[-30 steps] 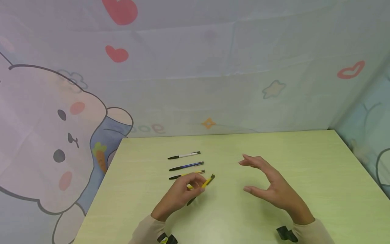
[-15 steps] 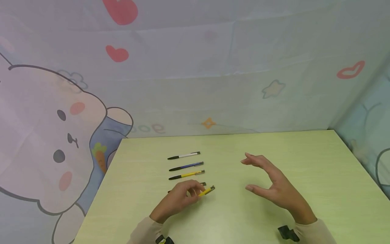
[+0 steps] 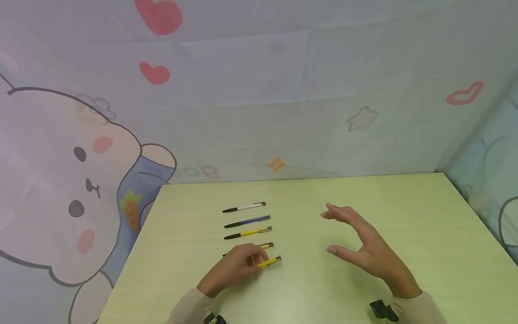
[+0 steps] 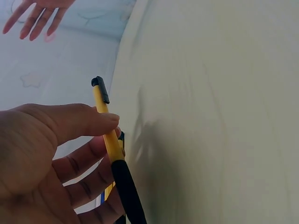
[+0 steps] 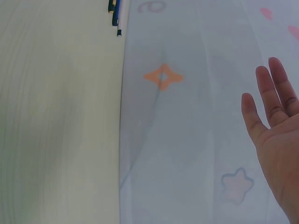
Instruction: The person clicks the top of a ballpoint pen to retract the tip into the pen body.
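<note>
My left hand (image 3: 238,265) pinches a yellow pen (image 3: 269,261) between thumb and fingers, low at the near end of a row of pens. In the left wrist view the pen's black grip (image 4: 125,186) points down and its clip end rises past the thumb. Just beyond the hand lies another yellow pen (image 3: 267,245), mostly covered by the fingers. Farther back lie a yellow pen (image 3: 248,233), a blue pen (image 3: 247,221) and a white pen (image 3: 244,207), roughly parallel. My right hand (image 3: 368,247) hovers at the right with fingers spread, holding nothing.
The pale wooden table (image 3: 425,216) reaches back to a printed cloth backdrop (image 3: 259,90) with hearts and a cartoon animal. Dark wrist mounts (image 3: 383,310) sit at the sleeves.
My left hand has moved toward me and slightly left with the pinched pen, lowering it beside the row and uncovering the yellow pens behind. My right hand has barely shifted.
</note>
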Motion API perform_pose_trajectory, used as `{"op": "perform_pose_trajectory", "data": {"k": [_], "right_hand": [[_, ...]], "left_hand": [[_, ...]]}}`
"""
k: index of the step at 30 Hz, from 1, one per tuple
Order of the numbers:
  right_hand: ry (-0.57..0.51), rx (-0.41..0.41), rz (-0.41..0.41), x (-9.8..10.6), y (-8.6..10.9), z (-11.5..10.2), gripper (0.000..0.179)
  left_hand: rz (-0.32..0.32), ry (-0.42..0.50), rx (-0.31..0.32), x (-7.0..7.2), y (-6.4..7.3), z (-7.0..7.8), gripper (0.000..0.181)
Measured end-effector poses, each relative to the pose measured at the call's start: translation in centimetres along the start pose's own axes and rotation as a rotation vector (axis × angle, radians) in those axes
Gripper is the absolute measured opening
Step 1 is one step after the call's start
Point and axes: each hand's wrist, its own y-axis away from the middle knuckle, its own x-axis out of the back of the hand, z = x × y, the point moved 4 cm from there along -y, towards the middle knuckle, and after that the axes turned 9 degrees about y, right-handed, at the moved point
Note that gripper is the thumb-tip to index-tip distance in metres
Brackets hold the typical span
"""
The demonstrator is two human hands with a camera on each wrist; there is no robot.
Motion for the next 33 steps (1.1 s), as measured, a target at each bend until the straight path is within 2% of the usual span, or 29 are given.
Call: {"op": "perform_pose_trajectory", "data": {"k": [12,19,29,33], "right_hand": [[-0.018,0.004,0.006,0.1,0.01,-0.03,0.087],[-0.013,0.013,0.014,0.16,0.03,-0.1,0.087],[-0.004,0.008,0.011,0.13,0.04,0.1,0.089],[-0.007,0.008,0.014,0.08,0.06,0.23,0.089]], "left_hand": [[-0.024,-0.142,0.006,-0.32,0.53,-0.43,0.025],[-0.048,-0.26,-0.022,-0.52,0.72,-0.38,0.024],[-0.046,-0.302,-0.006,-0.53,0.82,-0.15,0.018],[-0.043,-0.287,-0.012,-0.25,0.97,0.08,0.016]]}}
